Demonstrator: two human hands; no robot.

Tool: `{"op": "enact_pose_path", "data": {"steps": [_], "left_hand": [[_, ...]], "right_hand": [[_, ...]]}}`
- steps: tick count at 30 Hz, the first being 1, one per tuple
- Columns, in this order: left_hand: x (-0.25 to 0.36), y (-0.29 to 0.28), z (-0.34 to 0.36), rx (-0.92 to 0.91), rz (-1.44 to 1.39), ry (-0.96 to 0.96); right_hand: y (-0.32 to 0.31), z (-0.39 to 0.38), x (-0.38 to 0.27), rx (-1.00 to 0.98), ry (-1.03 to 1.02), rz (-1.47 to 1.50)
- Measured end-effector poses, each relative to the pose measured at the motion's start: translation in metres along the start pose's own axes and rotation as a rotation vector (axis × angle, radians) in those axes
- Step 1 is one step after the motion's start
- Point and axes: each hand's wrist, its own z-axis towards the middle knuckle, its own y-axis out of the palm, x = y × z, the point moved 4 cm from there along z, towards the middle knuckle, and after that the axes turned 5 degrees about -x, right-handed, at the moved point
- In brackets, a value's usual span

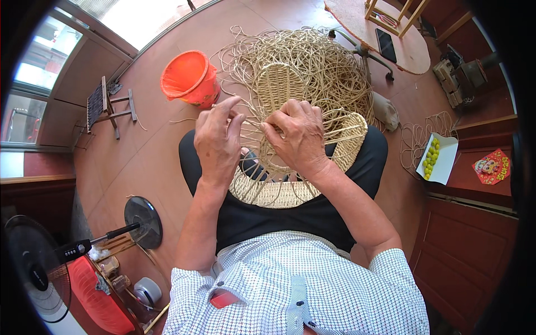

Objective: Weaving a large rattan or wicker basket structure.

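A straw-coloured woven piece lies across my lap. Its curved, thickly woven band (273, 194) rests on my thighs, and an oval woven panel (281, 84) stands out at the far side. Loose strands run between the two parts. My left hand (219, 137) is raised left of the panel, fingers curled and thumb near the index finger, with thin cord at the fingertips. Over the middle of the piece, my right hand (298, 134) pinches a cord between thumb and fingers. Its palm hides part of the weave beneath.
A big tangled pile of straw cord (329, 61) covers the floor ahead. Left of it stands an orange bucket (190, 78). A small stool (109, 106) and a standing fan (39, 273) are on the left. At the right sits a white box of green-yellow fruit (444, 159).
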Motion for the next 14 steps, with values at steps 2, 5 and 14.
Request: {"op": "enact_pose_path", "data": {"steps": [2, 5, 14], "left_hand": [[-0.002, 0.005, 0.015, -0.032, 0.050, 0.039], [-0.006, 0.018, 0.038, -0.179, 0.081, -0.012], [-0.032, 0.041, 0.065, -0.646, -0.801, -0.417]], "right_hand": [[0.003, 0.000, -0.001, -0.002, -0.005, -0.012], [0.006, 0.000, -0.003, 0.025, -0.009, -0.044], [0.008, -0.003, 0.000, 0.038, 0.021, -0.034]]}}
